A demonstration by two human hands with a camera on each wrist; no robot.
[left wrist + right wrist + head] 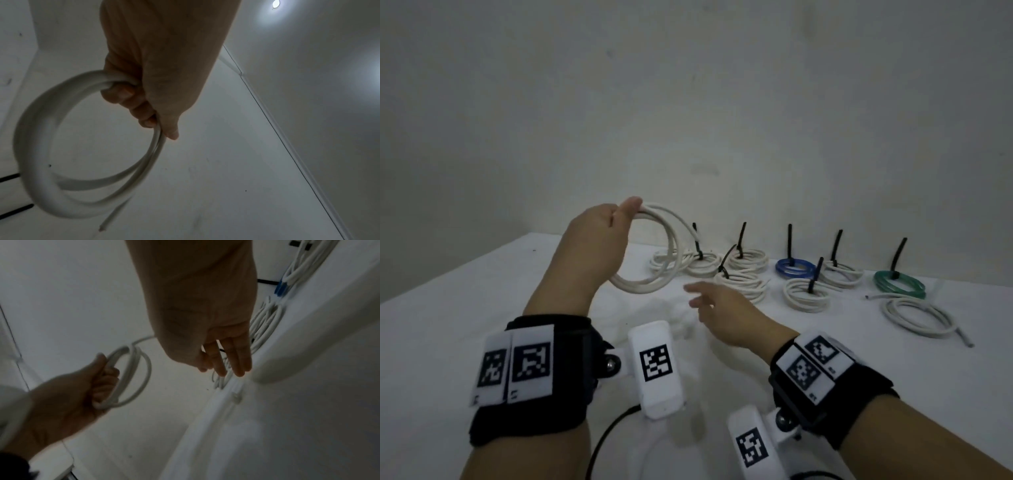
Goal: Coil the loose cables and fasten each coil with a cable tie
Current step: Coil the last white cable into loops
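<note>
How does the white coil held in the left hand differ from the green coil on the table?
The white coil is raised off the table, upright, held in the left hand; the green coil lies flat on the table. The green coil carries a black cable tie; the white coil shows none. Both are round, several loops.

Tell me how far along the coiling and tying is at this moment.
Done: seven coils on the table carry upright black ties, among them a blue coil and a green coil. In hand: the left hand grips an untied white coil; the right hand is open, empty. Left: tying that coil and the untied white coil at far right.
</note>
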